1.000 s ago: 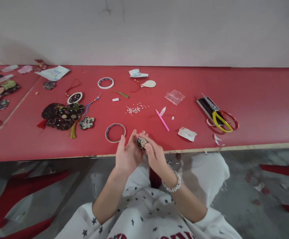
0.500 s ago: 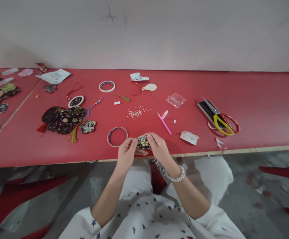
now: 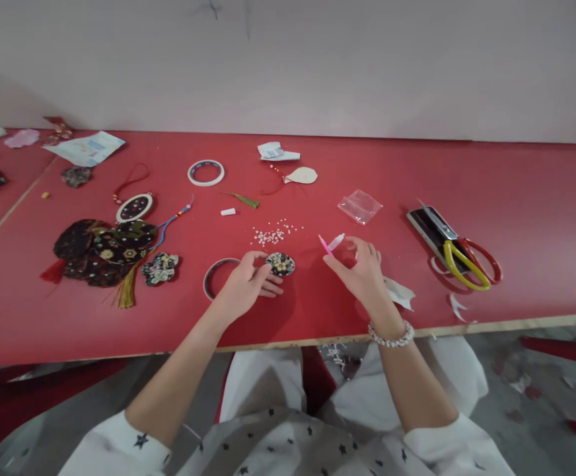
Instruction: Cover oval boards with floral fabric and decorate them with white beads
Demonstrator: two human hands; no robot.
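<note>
Open left hand (image 3: 244,281) beside fabric disc (image 3: 281,264)

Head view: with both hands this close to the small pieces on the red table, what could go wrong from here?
The loose white beads lie in an open scatter just above the left hand, so a careless sweep could spread them. The small clear bottle is at the right hand, beside the pink stick. If the bottle holds glue, a drip might mark the round floral fabric piece lying nearby.
</note>
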